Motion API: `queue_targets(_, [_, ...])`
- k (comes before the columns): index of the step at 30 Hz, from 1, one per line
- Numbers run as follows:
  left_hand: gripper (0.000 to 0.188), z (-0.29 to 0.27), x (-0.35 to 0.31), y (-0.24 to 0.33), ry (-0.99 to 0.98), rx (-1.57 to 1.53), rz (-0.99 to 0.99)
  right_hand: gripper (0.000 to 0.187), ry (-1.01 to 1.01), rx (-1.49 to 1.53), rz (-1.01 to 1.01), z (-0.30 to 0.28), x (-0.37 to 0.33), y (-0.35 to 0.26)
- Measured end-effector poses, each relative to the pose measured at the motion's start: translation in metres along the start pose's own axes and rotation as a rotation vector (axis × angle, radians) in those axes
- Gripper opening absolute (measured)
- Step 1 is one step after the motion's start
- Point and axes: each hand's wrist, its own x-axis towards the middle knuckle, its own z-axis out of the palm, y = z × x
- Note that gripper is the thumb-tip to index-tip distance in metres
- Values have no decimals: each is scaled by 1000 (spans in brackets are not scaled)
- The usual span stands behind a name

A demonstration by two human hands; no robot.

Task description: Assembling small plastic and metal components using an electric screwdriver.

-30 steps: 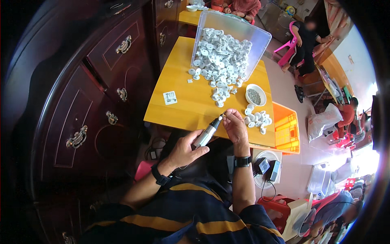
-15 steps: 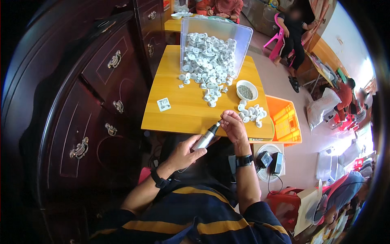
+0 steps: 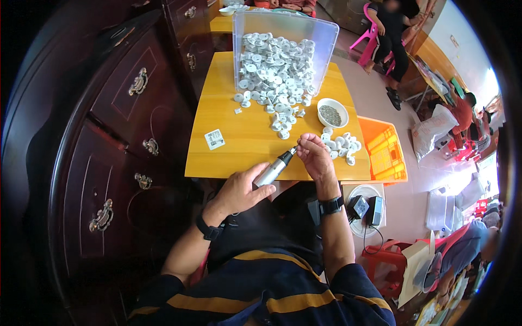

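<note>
My left hand (image 3: 239, 190) is wrapped round a silver electric screwdriver (image 3: 270, 171) with a black nose, tilted up and to the right. At its tip, the fingers of my right hand (image 3: 315, 156) are pinched together. Whatever they hold there is too small to make out. Both hands are at the near edge of the yellow wooden table (image 3: 244, 157). Just beyond my right hand lies a small group of round white plastic parts (image 3: 341, 145). A white bowl (image 3: 342, 104) of small metal pieces stands behind that group.
A clear plastic bin (image 3: 237, 49) on its side spills many white plastic parts (image 3: 283, 70) onto the table. A printed square label (image 3: 215, 139) lies at left. Dark wooden drawers (image 3: 117, 119) flank me; an orange crate (image 3: 399, 163) and black adapters (image 3: 374, 211) are at right.
The whole view has shifted slightly. My left hand still holds the screwdriver, and my right fingers remain pinched at its tip, with little movement between them.
</note>
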Motion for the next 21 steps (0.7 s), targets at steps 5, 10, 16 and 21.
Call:
queue_targets(5, [52,10,12,10,-106,-212,-210,12,34,16,-29,-12,0,1])
queue_targets(10, [50,4,2,14,-119,-558,-453,13,15,92,67,1,4,16])
queue_targets(16, [52,23,7,19,-75,-536,-351,24,-42,7,28,1,6,-4])
queue_targets(21, [53,20,0,12,44,-532,-377,30,-70,-64,64,11,18,-4])
